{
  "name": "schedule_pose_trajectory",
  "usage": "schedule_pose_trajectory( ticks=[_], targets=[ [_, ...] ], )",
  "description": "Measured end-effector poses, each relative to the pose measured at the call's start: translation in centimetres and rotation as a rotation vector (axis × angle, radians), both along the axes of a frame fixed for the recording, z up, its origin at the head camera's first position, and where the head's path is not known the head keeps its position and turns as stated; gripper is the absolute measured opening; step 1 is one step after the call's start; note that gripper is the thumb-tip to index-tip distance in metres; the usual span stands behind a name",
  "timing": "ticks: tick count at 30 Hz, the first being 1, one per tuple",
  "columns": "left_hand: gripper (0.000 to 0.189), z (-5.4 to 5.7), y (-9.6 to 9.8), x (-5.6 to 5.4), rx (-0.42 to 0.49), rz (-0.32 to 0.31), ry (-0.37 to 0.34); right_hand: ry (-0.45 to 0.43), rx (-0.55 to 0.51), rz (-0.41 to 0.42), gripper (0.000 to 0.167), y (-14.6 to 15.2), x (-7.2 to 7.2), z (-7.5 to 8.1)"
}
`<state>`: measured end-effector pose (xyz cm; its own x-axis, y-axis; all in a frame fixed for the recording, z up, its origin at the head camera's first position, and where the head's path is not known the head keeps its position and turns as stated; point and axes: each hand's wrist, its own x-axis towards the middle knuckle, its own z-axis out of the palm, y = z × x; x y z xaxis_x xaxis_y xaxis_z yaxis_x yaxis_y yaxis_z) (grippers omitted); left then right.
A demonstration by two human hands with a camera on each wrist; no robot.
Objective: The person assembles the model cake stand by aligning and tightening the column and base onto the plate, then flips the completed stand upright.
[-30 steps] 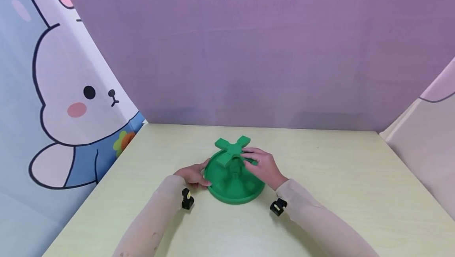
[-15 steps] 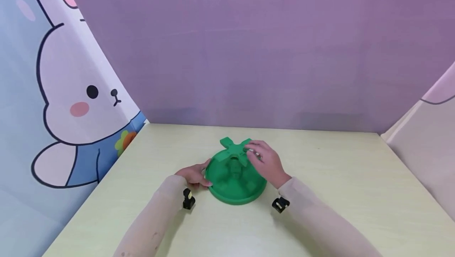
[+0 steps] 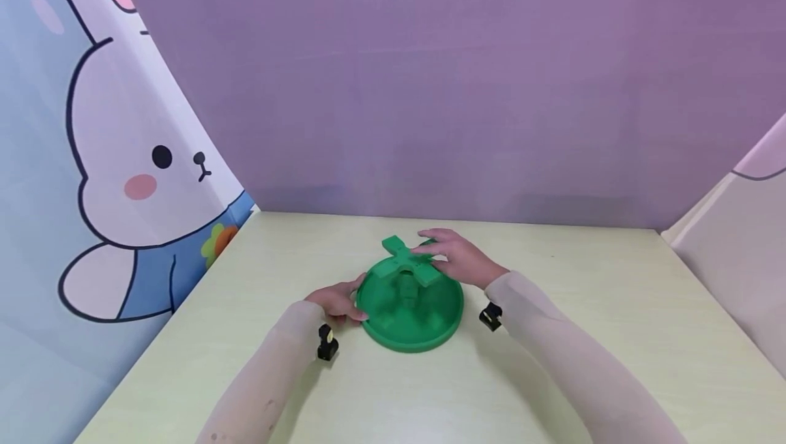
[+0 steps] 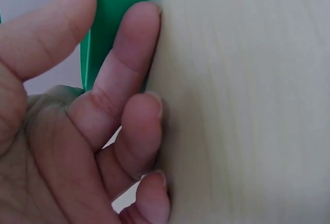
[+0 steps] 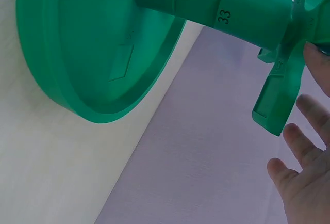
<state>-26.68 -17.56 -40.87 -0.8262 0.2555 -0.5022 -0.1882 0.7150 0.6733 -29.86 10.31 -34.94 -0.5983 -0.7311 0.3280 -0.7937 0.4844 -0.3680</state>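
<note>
A green plastic round base (image 3: 408,335) with a raised rim stands on the table, with a green post (image 3: 409,287) rising from its middle. The post bears the number 33 in the right wrist view. On top of it sits a green cross-shaped piece (image 3: 424,273) with flat arms. My left hand (image 3: 336,299) grips the base's rim from the left, thumb over the edge and index finger along the outer wall. My right hand (image 3: 457,258) touches the cross at its right, with the other fingers spread (image 5: 304,149) and apart from it. It partly hides one arm.
The pale wooden table (image 3: 583,335) runs back to a purple cloth backdrop (image 3: 454,89). A rabbit-print cloth (image 3: 141,123) hangs at the left. A black wrist device (image 3: 490,316) sits below the right cuff, and another device (image 3: 327,343) by the left.
The cross has turned a little clockwise on the post. My right hand has swung round its right side and its fingers have spread. The left hand has stayed on the rim.
</note>
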Motion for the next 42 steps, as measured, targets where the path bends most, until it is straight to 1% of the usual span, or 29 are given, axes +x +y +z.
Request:
schedule_pose_trajectory(
  ticks=[2,5,11,18,23,27,31,34,37,42],
  targets=[
    [0.093,-0.01,0.00,-0.02,0.004,0.002,-0.002,0.036,0.023,0.014,0.038,-0.10,-0.03,0.04],
    [0.093,-0.13,-0.03,-0.08,0.017,0.001,-0.007,0.049,0.045,0.012,0.038,-0.24,-0.08,0.01],
    [0.094,-0.34,-0.10,-0.24,0.040,0.009,-0.009,0.030,0.052,-0.001,0.034,-0.48,-0.13,-0.23],
    [0.093,-0.21,-0.01,0.16,0.058,0.016,-0.015,0.012,0.038,-0.005,0.033,-0.61,-0.08,-0.62],
    [0.093,-0.17,-0.08,0.12,0.054,0.007,-0.029,0.004,0.040,-0.010,0.034,-0.58,-0.16,-0.74],
    [0.092,-0.07,-0.14,0.13,0.044,-0.006,-0.009,0.012,0.037,-0.017,0.031,-0.65,-0.30,-0.77],
    [0.090,-0.08,-0.20,0.15,0.028,-0.028,0.024,0.043,0.054,-0.023,0.029,-0.73,-0.39,-0.62],
    [0.093,-0.05,-0.24,0.32,0.014,-0.034,0.036,0.055,0.064,-0.022,0.028,-0.81,-0.49,-0.55],
    [0.099,0.04,-0.06,0.47,0.009,-0.028,0.045,0.026,0.051,-0.033,0.027,-0.88,-0.45,-0.41],
    [0.106,0.37,0.49,0.54,0.008,-0.020,0.056,-0.030,0.047,-0.082,0.026,-0.91,-0.09,-0.11]
  ],
)
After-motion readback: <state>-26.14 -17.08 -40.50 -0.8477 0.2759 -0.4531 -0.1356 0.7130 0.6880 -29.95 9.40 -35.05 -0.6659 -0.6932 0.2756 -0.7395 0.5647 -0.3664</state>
